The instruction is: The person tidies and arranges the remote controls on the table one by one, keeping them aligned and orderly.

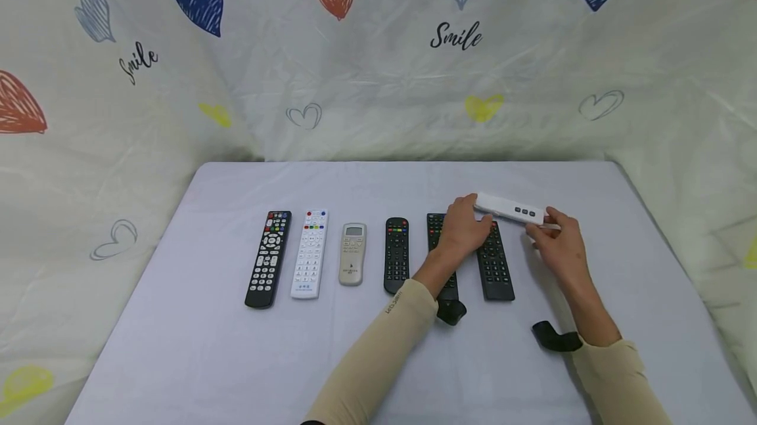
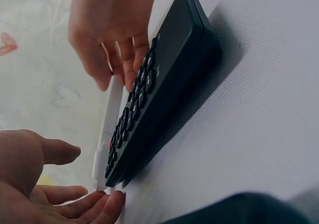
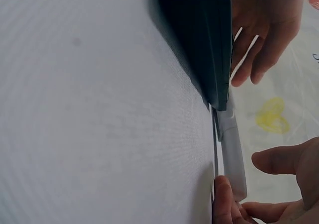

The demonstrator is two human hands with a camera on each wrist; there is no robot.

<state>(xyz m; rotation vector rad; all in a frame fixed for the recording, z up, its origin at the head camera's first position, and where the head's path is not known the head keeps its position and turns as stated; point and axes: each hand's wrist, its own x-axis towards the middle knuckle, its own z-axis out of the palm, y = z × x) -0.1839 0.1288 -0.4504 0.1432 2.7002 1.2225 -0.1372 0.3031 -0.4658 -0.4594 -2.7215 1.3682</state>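
White remote (image 1: 510, 209) lay crosswise above two black remotes (image 1: 494, 261), long axis running left to right; left hand (image 1: 464, 228) gripped one end, right hand (image 1: 558, 244) apparently pinched the other. Lavender desk (image 1: 177, 346), heart-print sheet (image 1: 378, 50) behind.

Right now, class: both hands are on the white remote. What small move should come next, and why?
Probably turn the white remote lengthwise and lower it onto the bare cloth right of the last black remote. The left hand and right hand hold it crosswise by its ends, above a row whose other remotes all lie lengthwise, side by side.
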